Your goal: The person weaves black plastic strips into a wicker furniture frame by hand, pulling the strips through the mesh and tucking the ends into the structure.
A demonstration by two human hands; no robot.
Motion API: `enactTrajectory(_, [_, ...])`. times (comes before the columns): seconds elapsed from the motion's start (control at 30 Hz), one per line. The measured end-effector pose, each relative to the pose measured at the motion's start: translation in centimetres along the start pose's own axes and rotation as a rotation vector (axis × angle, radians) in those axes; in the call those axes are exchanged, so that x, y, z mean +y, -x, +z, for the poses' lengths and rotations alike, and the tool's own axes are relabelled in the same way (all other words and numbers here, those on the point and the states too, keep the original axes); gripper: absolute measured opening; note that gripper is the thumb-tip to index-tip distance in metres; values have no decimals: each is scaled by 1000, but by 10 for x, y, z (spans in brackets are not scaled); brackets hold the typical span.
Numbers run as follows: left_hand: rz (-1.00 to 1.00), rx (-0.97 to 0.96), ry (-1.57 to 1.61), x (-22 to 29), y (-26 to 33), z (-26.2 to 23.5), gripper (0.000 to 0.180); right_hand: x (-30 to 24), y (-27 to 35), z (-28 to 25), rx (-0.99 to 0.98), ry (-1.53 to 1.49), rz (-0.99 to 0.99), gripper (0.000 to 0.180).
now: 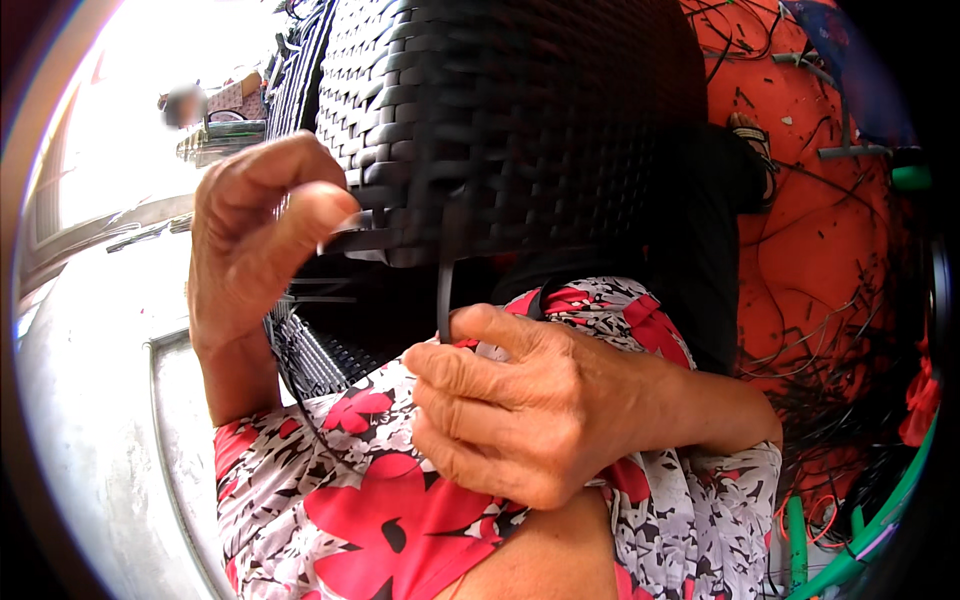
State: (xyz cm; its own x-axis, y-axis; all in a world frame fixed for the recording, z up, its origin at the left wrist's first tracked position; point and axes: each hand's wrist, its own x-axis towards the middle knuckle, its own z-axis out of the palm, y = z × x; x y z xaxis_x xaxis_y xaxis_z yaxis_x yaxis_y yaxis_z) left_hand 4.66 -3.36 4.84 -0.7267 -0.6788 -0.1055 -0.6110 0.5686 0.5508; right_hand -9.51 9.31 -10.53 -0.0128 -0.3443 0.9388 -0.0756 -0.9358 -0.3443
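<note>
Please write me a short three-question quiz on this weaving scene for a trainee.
1. True or false: the right hand pinches a black strip hanging from the woven black panel.
2. Where is the left hand? A) at the panel's lower left edge B) flat on the orange floor C) on the green tube
3. Fill in: loose black strands lie on the ___ floor.

Key: 1 true; 2 A; 3 orange.

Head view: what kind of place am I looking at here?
Probably an informal wicker-weaving workspace, partly outdoors. A black woven panel fills the middle, the hands grip its loose black strips, and cut strand scraps litter an orange floor beside sunlit pavement.
</note>
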Motion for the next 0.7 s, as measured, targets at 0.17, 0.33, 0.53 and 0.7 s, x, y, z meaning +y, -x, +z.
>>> enactTrajectory(0.17, [-88, 4, 218, -1, 2, 11, 26, -2, -6, 8, 84, -22, 5, 17])
enactTrajectory(0.33, [-30, 106, 134, -7, 12, 17, 21, -2, -19, -4, 39, 93, 42, 18])
enactTrajectory(0.53, [118, 224, -37, -11, 23, 28, 13, -2, -28, -66, -161, 293, 522, 18])
enactTrajectory(0.7, [173, 309, -9, -13, 25, 33, 23, -3, -24, -72, 256, -74, 853, 19])
